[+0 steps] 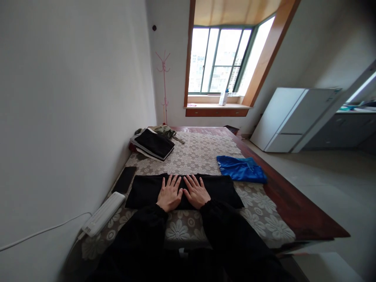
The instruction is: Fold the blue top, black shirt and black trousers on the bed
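Observation:
A black folded garment [220, 192] lies flat across the near part of the table, longer from side to side than front to back. My left hand [170, 194] rests palm down on its middle, fingers spread. Close beside it, my right hand [196, 192] presses flat on the same cloth, fingers also apart. The two thumbs nearly meet. Beyond the garment to the right sits a folded shiny blue garment [242, 169]. At the far left is a stack of folded clothes [154, 143] with a black piece on top.
A floral lace tablecloth [202, 152] covers most of the dark red wooden table [296, 211]. Along the left edge lie a black flat object [124, 180] and a white power strip [104, 213] with its cord. Beyond are a pink coat stand [164, 86] and a white fridge [288, 117].

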Demonstrator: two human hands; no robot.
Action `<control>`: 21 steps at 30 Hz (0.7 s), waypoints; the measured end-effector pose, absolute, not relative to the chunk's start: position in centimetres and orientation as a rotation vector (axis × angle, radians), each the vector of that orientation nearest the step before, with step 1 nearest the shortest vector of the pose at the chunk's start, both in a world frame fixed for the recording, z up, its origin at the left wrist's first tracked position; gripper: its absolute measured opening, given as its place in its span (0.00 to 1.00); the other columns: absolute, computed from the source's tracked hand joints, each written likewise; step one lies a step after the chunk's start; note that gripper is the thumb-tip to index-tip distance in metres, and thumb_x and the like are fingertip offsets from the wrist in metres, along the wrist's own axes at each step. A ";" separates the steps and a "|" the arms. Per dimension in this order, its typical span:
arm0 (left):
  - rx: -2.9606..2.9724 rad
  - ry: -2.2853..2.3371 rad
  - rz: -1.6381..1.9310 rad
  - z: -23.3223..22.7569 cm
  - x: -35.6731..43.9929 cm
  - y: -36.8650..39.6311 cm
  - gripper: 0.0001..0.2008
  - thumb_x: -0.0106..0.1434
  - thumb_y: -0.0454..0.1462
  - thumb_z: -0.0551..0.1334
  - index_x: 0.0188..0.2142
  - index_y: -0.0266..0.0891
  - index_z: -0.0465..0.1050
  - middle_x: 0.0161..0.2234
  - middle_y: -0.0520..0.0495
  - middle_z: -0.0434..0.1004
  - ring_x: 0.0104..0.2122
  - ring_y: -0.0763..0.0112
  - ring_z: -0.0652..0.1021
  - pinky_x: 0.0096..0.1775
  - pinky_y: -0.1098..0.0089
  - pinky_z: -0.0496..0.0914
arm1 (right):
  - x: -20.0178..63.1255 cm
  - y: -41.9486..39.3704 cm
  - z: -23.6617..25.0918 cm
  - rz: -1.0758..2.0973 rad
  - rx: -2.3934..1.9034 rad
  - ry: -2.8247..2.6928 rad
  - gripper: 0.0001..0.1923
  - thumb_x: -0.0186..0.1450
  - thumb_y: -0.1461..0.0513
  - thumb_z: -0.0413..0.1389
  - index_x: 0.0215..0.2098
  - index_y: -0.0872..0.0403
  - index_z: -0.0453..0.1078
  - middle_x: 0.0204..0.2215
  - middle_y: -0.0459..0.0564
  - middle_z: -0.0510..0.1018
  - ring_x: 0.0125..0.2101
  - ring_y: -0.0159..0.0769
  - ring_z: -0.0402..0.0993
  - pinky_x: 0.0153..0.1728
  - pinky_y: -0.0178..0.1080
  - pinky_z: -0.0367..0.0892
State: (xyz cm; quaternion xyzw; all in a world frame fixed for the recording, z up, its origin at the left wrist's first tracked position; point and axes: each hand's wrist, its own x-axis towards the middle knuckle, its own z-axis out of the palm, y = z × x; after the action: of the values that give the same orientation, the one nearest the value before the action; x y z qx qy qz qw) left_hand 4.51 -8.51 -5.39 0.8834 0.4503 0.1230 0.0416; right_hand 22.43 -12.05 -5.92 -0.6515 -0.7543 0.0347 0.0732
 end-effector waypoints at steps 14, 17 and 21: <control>2.394 1.470 0.720 -2.5 -6.1 -11.7 0.18 0.70 0.43 0.50 0.52 0.42 0.74 0.53 0.43 0.79 0.55 0.63 0.76 0.59 0.62 0.68 | 22.5 -12.2 -5.7 0.093 -1.972 -2.288 0.34 0.74 0.49 0.37 0.75 0.52 0.42 0.73 0.48 0.46 0.72 0.46 0.36 0.69 0.59 0.32; 2.367 1.866 0.851 -2.7 -14.4 -13.8 0.18 0.68 0.42 0.53 0.52 0.40 0.73 0.53 0.39 0.78 0.55 0.55 0.75 0.60 0.55 0.67 | 22.5 -12.1 -5.9 0.084 -1.967 -2.269 0.34 0.74 0.49 0.38 0.74 0.51 0.43 0.73 0.47 0.48 0.72 0.46 0.37 0.69 0.58 0.32; 2.298 2.204 0.626 -3.1 -20.2 -16.3 0.24 0.67 0.43 0.53 0.60 0.37 0.66 0.57 0.34 0.74 0.56 0.48 0.75 0.58 0.52 0.68 | 22.6 -12.0 -5.9 0.078 -1.945 -2.261 0.34 0.74 0.49 0.39 0.74 0.50 0.45 0.73 0.47 0.50 0.71 0.46 0.39 0.69 0.58 0.32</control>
State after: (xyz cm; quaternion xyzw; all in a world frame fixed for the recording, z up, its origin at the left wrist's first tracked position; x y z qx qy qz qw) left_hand -20.16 -16.27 -3.14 0.7073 0.6782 0.1926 -0.0517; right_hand 22.56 -12.02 -5.91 -0.6499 -0.7554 0.0262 0.0790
